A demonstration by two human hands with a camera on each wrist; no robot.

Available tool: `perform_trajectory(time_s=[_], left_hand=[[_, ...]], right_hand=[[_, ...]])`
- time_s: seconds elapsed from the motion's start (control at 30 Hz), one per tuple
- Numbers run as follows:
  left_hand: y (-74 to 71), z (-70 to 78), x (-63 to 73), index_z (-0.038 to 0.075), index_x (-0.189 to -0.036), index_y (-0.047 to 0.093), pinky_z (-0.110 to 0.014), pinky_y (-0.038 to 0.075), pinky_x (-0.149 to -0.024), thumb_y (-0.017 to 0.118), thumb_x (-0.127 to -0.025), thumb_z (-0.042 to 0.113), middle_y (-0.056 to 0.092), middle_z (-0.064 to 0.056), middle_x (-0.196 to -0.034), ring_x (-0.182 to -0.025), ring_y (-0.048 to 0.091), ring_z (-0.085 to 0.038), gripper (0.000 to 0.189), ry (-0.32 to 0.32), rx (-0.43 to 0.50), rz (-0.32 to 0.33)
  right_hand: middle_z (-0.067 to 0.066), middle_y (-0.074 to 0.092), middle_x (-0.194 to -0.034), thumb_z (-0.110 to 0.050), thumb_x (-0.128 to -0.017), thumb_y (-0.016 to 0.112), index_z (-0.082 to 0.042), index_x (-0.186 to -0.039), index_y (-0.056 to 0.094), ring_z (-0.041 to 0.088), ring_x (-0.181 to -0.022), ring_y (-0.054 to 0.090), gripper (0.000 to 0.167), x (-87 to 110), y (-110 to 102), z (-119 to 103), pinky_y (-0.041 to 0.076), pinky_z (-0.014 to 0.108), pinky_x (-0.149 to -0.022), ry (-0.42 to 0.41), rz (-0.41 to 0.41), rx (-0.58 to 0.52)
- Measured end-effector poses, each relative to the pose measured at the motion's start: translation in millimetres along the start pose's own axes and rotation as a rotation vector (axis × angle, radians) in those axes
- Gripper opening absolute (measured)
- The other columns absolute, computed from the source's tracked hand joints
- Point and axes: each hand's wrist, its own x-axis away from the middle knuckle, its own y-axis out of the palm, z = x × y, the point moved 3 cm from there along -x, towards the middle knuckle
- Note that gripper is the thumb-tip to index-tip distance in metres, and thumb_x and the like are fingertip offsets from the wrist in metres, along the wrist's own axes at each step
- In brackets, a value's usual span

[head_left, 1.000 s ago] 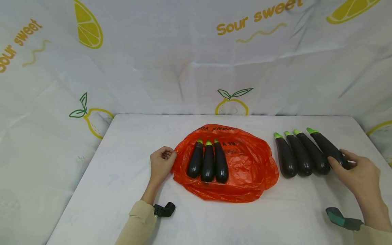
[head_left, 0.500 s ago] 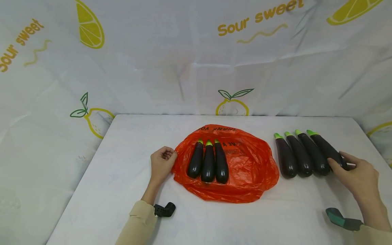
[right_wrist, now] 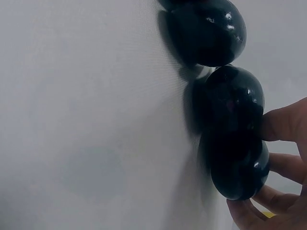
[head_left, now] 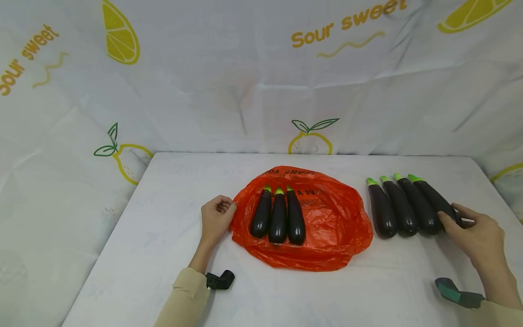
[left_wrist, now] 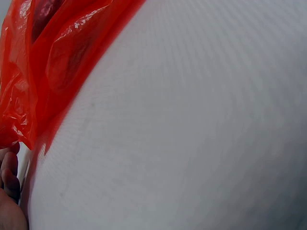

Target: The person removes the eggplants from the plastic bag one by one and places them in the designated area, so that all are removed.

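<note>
An open red plastic bag (head_left: 331, 231) lies mid-table with three dark eggplants inside, the middle eggplant (head_left: 278, 218) among them. At the bag's left edge my left hand (head_left: 217, 219) pinches the plastic between curled fingers; its fingertips also show at the lower left of the left wrist view. To the right of the bag several more eggplants stand side by side in a slanted row. My right hand (head_left: 478, 234) grips the rightmost eggplant (head_left: 434, 197) near its thick end, thumb on one side and fingers round the other. In the right wrist view this eggplant (right_wrist: 240, 172) presses against its neighbour (right_wrist: 235, 98).
A white cloth covers the table (head_left: 155, 254). Behind it hangs a white curtain (head_left: 204, 104) with lemon prints and lettering. The leftmost eggplant (head_left: 382, 211) of the row lies close to the bag's right rim.
My right hand has moved slightly left with the rightmost eggplant, whose green end has come down and closer to its neighbour. My left hand and the bag stay put.
</note>
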Motion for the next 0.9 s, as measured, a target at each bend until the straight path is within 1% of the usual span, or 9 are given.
perform_trajectory(time_s=[0.2,0.37,0.43,0.47,0.53,0.6,0.77,0.83,0.9], left_hand=[[-0.2,0.5,0.7,0.002,-0.078,0.069,-0.016,0.041,-0.058,0.069,-0.086,0.0,0.059,-0.01,-0.067,-0.061,0.049,-0.008,0.009,-0.01,-0.005,0.003],[0.2,0.0,0.4,0.002,-0.078,0.069,-0.016,0.041,-0.058,0.069,-0.087,0.0,0.059,-0.01,-0.067,-0.061,0.049,-0.008,0.009,-0.007,-0.008,0.003],[0.3,-0.4,0.2,0.003,-0.078,0.069,-0.016,0.041,-0.058,0.069,-0.087,0.0,0.059,-0.01,-0.067,-0.061,0.049,-0.008,0.009,-0.004,-0.004,0.003],[0.3,-0.4,0.2,0.003,-0.078,0.069,-0.016,0.041,-0.058,0.069,-0.087,0.0,0.059,-0.01,-0.067,-0.061,0.049,-0.008,0.009,-0.003,-0.001,0.002],[0.2,-0.5,0.2,0.003,-0.078,0.069,-0.016,0.041,-0.058,0.069,-0.087,0.0,0.059,-0.01,-0.067,-0.061,0.049,-0.008,0.009,-0.001,0.003,0.003],[0.0,0.1,0.3,0.003,-0.078,0.069,-0.016,0.041,-0.058,0.069,-0.087,0.0,0.059,-0.01,-0.066,-0.061,0.049,-0.008,0.01,0.0,0.003,0.004],[0.3,0.2,0.4,0.004,-0.078,0.069,-0.016,0.041,-0.058,0.07,-0.087,-0.001,0.059,-0.01,-0.067,-0.062,0.05,-0.009,0.01,-0.001,-0.001,0.011],[0.6,-0.5,0.4,0.004,-0.077,0.069,-0.015,0.041,-0.058,0.07,-0.087,-0.001,0.059,-0.011,-0.067,-0.062,0.05,-0.009,0.011,-0.002,-0.001,0.015],[1.0,-1.0,0.5,0.003,-0.078,0.069,-0.015,0.041,-0.058,0.07,-0.088,0.0,0.059,-0.011,-0.067,-0.062,0.05,-0.009,0.011,0.001,0.001,0.018]], right_hand=[[0.05,0.049,-0.128,-0.028,-0.1,0.057,0.013,-0.143,0.046,0.062,-0.107,0.054,0.06,0.1,0.6,0.1,0.035,0.027,-0.058,-0.005,0.015,0.008],[0.05,0.047,-0.129,-0.024,-0.099,0.056,0.014,-0.139,0.05,0.063,-0.108,0.053,0.056,2.0,1.5,-0.4,0.033,0.024,-0.058,-0.039,0.05,0.007],[0.048,0.046,-0.13,-0.023,-0.098,0.057,0.014,-0.139,0.049,0.063,-0.109,0.053,0.056,2.4,1.6,-0.9,0.038,0.03,-0.058,-0.047,0.064,0.006],[0.047,0.045,-0.13,-0.023,-0.098,0.057,0.014,-0.139,0.049,0.063,-0.11,0.052,0.056,2.6,2.1,-1.2,0.039,0.031,-0.059,-0.048,0.069,0.008],[0.045,0.044,-0.13,-0.022,-0.097,0.058,0.015,-0.138,0.05,0.063,-0.111,0.052,0.055,3.2,2.7,-1.8,0.043,0.038,-0.062,-0.05,0.08,0.009],[0.045,0.044,-0.13,-0.022,-0.097,0.058,0.015,-0.137,0.051,0.062,-0.112,0.052,0.055,4.2,3.1,-2.3,0.048,0.051,-0.07,-0.045,0.085,0.009],[0.044,0.043,-0.131,-0.022,-0.098,0.057,0.016,-0.135,0.051,0.062,-0.113,0.049,0.053,6.4,3.1,-3.7,0.044,0.067,-0.085,-0.05,0.084,0.017],[0.044,0.044,-0.131,-0.021,-0.098,0.057,0.016,-0.134,0.052,0.062,-0.113,0.049,0.052,6.7,2.3,-5.1,0.044,0.068,-0.087,-0.059,0.086,0.023],[0.044,0.044,-0.13,-0.021,-0.098,0.057,0.016,-0.134,0.052,0.062,-0.112,0.05,0.052,6.6,1.8,-5.9,0.045,0.066,-0.085,-0.071,0.091,0.032]])
